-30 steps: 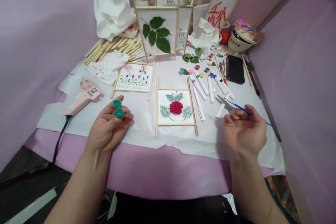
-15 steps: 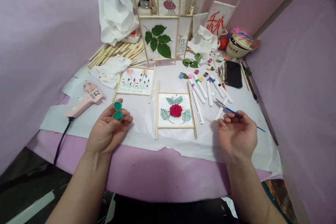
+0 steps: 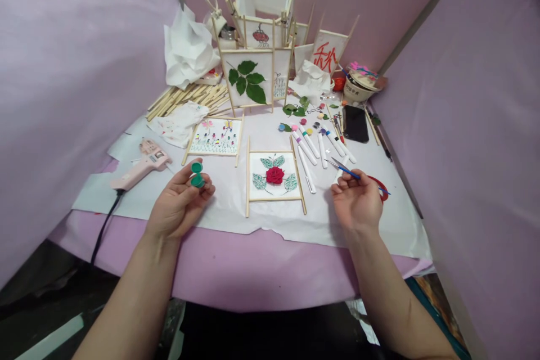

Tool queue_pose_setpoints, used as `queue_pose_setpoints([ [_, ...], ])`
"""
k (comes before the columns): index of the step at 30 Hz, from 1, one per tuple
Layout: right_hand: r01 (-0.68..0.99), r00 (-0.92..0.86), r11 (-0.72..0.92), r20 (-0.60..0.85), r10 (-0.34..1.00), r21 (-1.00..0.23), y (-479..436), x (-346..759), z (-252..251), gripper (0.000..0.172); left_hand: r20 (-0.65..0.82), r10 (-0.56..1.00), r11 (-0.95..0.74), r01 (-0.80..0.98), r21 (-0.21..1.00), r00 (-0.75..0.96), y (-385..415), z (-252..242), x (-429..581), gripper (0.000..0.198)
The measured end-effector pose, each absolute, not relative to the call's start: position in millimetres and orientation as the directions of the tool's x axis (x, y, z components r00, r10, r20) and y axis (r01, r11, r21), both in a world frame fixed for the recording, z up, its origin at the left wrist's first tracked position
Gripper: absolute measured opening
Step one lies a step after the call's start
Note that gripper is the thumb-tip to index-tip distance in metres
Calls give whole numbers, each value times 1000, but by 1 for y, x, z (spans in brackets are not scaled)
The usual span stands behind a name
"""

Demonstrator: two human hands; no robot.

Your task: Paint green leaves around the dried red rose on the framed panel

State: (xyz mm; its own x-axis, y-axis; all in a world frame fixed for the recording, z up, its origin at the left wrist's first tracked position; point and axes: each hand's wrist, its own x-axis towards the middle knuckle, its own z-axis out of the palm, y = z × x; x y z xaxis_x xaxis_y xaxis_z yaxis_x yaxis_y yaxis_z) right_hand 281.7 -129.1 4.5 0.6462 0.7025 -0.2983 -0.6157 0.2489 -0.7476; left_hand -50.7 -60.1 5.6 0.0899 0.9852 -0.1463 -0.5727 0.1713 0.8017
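Note:
My left hand (image 3: 181,199) holds a small paint pot (image 3: 197,180) upright between its fingers; the lid is flipped up and green shows inside. In my right hand (image 3: 358,199) is a thin blue paintbrush (image 3: 348,171), its bristle end pointing left. Behind that hand lie red-handled scissors (image 3: 383,188), partly hidden by it. Between my hands, on the white paper, rests a stick-framed panel (image 3: 264,191) with a red rose (image 3: 275,175) and green painted leaves around it. Neither hand touches the panel.
White markers (image 3: 307,169) and small paint pots lie right of the panel, near a black phone (image 3: 355,124). A flower-painted panel (image 3: 215,136) and a pink glue gun (image 3: 143,166) lie to the left. A leaf panel (image 3: 248,79) and a stick pile (image 3: 185,98) stand behind.
The view has shifted, so the table things sit further left and more of the back shows. The red scissor handle has come into sight beside my right hand. Both hands keep their holds.

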Motion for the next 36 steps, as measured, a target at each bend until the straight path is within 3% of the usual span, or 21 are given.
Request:
queue_pose_setpoints([
  [8, -511, 657, 254, -183, 731, -822, -133, 280, 0, 26, -140, 979, 196, -498, 845, 146, -61, -1, -48, 52],
  [11, -300, 664, 289, 19, 748, -909, -140, 269, 2, 30, -131, 980, 190, -500, 845, 152, -70, 3, -40, 51],
  [13, -58, 632, 320, 213, 745, -946, -150, 257, 10, 25, -127, 978, 196, -500, 844, 168, -81, 9, -27, 51],
  [15, 246, 479, 336, 415, 773, -909, -161, 243, 21, 18, -99, 961, 215, -476, 853, 257, -95, 15, -9, 47],
  [16, 361, 339, 404, 522, 783, -840, -165, 237, 26, 22, -69, 949, 213, -463, 861, 309, -102, 18, 0, 44],
  [19, 495, -95, 663, 724, 684, -561, -170, 224, 36, 56, 24, 912, 178, -449, 876, 409, -118, 20, 24, 40],
  [21, 524, -201, 728, 766, 611, -442, -167, 221, 34, 68, 56, 916, 138, -442, 886, 398, -125, 16, 33, 37],
  [24, 556, -225, 739, 787, 575, -381, -163, 223, 23, 67, 89, 916, 74, -384, 920, 390, -130, 6, 36, 34],
  [30, 555, -223, 748, 801, 555, -364, -166, 224, 15, 63, 281, 902, -195, -271, 943, 327, -133, -2, 35, 34],
  [36, 576, -188, 723, 799, 571, -381, -167, 221, 17, 60, 375, 879, -303, -262, 916, 294, -132, -6, 38, 35],
])
